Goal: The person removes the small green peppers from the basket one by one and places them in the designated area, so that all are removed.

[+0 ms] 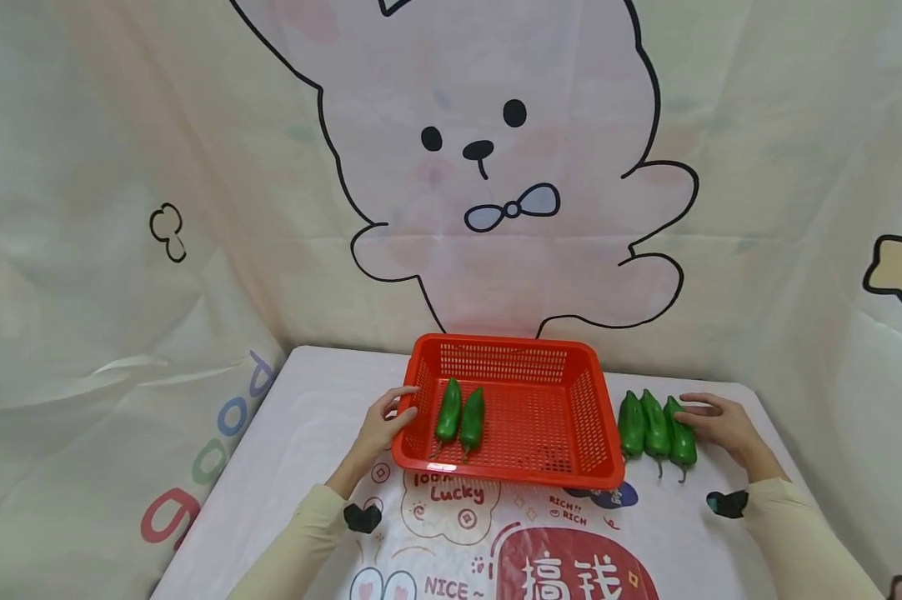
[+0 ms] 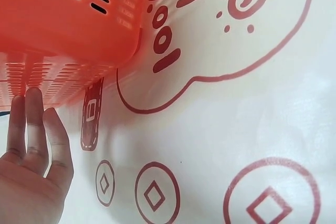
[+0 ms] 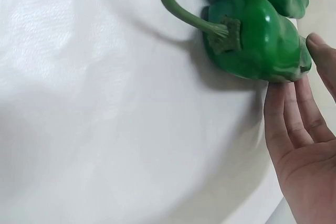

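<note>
**Checker:** Head view first. What do you record?

**Operator:** From my remote station I record a red basket on the worktop. Two green peppers lie inside, towards its left side. Three more peppers lie in a row just right of it. The left hand is at the basket's left side, the right hand at the rightmost pepper.

**Checker:** Left wrist view?

**Operator:** Fingers extended, tips against the slotted wall; I find no grasp. In my judgement, uneven pressure there could skew the basket, since only fingertips steady it.

**Checker:** Right wrist view?

**Operator:** Fingers nearly straight along the rightmost pepper's side, thumb by its tip; I note no closed hold. The curved stem points away from the palm.

**Checker:** Hazards?

**Operator:** The skin looks glossy, so a tip-only pinch could slip. A sideways push could disturb the neighbouring pepper, which lies against it.
</note>
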{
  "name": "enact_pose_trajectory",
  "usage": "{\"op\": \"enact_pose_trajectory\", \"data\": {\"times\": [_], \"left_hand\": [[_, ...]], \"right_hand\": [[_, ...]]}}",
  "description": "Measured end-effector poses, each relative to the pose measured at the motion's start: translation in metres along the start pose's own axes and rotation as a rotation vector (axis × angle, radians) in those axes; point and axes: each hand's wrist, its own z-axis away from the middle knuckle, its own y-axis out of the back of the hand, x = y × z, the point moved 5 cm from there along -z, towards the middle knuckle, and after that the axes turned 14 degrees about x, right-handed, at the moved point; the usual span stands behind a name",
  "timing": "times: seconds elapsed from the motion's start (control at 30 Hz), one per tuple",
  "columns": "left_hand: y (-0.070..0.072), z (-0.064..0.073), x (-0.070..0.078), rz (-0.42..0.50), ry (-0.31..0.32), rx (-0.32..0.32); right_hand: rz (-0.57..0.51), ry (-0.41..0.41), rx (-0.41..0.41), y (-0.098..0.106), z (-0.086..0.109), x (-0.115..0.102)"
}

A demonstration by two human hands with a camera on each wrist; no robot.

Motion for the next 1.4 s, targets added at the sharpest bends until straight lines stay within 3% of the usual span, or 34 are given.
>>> {"op": "enact_pose_trajectory", "data": {"times": [0.27,0.5,0.7,0.87,0.97,1.07,1.3,1.4], "left_hand": [[-0.001,0.001,0.001,-0.006,0.005,0.015],[-0.001,0.001,0.001,-0.02,-0.005,0.027],[0.0,0.002,0.002,-0.005,-0.008,-0.008],[-0.001,0.004,0.002,0.004,-0.032,-0.043],[-0.001,0.005,0.002,0.001,-0.044,-0.029],[0.0,0.005,0.001,-0.002,-0.056,0.006],[0.002,-0.006,-0.019,-0.029,-0.112,0.062],[0.005,-0.006,-0.019,-0.037,-0.126,0.079]], "right_hand": [[0.042,0.089,0.034,0.009,0.009,-0.011],[-0.031,0.162,0.081,0.017,0.012,-0.016],[-0.202,0.187,0.123,0.019,0.019,-0.034],[-0.47,0.16,0.127,0.006,0.028,-0.061],[-0.598,0.146,0.103,-0.006,0.036,-0.079],[-0.593,0.144,0.086,-0.018,0.044,-0.095],[-0.519,0.164,0.046,-0.042,0.059,-0.122],[-0.495,0.185,0.034,-0.052,0.061,-0.133]]}}
